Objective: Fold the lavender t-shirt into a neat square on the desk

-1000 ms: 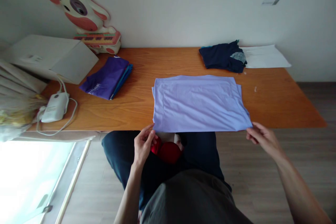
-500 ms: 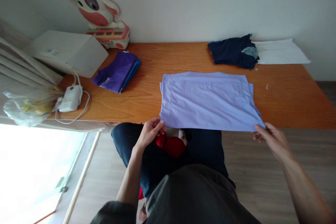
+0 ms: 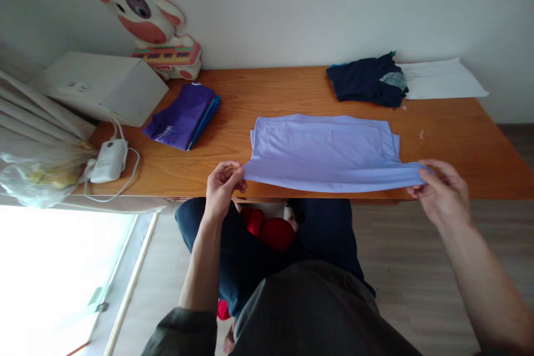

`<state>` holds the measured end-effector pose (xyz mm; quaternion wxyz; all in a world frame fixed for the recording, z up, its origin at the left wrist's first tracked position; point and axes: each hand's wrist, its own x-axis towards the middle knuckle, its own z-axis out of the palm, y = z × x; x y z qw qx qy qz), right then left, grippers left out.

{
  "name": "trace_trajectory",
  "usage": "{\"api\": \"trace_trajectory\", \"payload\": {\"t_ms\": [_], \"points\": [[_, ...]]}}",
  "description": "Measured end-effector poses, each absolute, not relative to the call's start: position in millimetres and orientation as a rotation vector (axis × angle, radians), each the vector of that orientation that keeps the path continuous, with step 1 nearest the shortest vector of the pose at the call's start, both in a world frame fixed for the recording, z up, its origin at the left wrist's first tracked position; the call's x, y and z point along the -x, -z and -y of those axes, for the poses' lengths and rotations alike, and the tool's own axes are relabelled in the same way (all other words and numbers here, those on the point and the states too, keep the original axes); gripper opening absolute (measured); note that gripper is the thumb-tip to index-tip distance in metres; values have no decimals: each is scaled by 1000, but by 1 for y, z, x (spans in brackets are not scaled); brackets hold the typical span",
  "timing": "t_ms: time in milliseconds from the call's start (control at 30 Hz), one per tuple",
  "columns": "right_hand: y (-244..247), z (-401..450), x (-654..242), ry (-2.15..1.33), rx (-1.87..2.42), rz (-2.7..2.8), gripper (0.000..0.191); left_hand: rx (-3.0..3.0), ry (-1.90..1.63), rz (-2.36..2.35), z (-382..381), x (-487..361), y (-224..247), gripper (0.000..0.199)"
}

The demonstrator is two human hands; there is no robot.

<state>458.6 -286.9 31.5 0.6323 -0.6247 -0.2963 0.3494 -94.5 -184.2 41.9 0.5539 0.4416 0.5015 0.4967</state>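
A folded lavender garment (image 3: 325,147) lies near the front edge of the wooden table, its exact kind hidden by the folds. My left hand (image 3: 223,186) pinches its near left corner between thumb and fingers. At the opposite end, my right hand (image 3: 444,189) is closed on the near right corner. Between the two hands the near edge is stretched and lifted, sagging slightly in the middle, while the far part rests flat on the wood.
Folded purple cloth (image 3: 181,117) with blue beneath lies left. Behind it stand a white box (image 3: 104,86) and a cow-shaped toy keyboard (image 3: 167,58). A white adapter (image 3: 109,161) with cable sits front left. Dark folded clothing (image 3: 367,80) and a white sheet (image 3: 442,79) lie back right.
Both hands have raised the garment's near edge and moved it away from me, towards the far side. They have also spread wider, pulling the edge taut.
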Motion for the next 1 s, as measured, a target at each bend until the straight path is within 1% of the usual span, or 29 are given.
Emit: {"api": "trace_trajectory", "payload": {"t_ms": [33, 67, 100, 167, 200, 233, 267, 333, 400, 633, 800, 900, 1000], "points": [[-33, 288, -463, -765, 1439, 697, 34, -1050, -1175, -1177, 183, 95, -45, 41], [-33, 290, -468, -746, 1444, 724, 35, -1059, -1172, -1177, 183, 96, -46, 43], [-33, 293, -472, -752, 1451, 763, 39, -1072, -1168, -1184, 184, 97, -46, 45], [-30, 302, -477, -822, 1487, 850, 60, -1105, -1157, -1213, 189, 101, -45, 52], [-29, 306, -478, -852, 1521, 882, 67, -1125, -1151, -1234, 191, 103, -43, 56], [-27, 309, -478, -854, 1561, 902, 67, -1145, -1150, -1259, 194, 105, -42, 58], [-26, 312, -476, -827, 1599, 914, 61, -1164, -1153, -1287, 196, 108, -40, 56], [-23, 312, -469, -759, 1656, 940, 46, -1200, -1185, -1354, 201, 115, -38, 48], [-22, 307, -459, -757, 1676, 988, 41, -1227, -1252, -1438, 203, 125, -36, 40], [-22, 245, -391, -948, 1511, 1116, 35, -1165, -1570, -1756, 217, 194, -23, 34], [-21, 204, -330, -1076, 1349, 1166, 34, -1107, -1621, -1905, 244, 240, -12, 34], [-21, 202, -322, -1057, 1348, 1187, 32, -1089, -1608, -1919, 262, 252, -9, 37], [-19, 219, -344, -940, 1400, 1151, 33, -1106, -1567, -1944, 271, 250, -10, 38]]}}
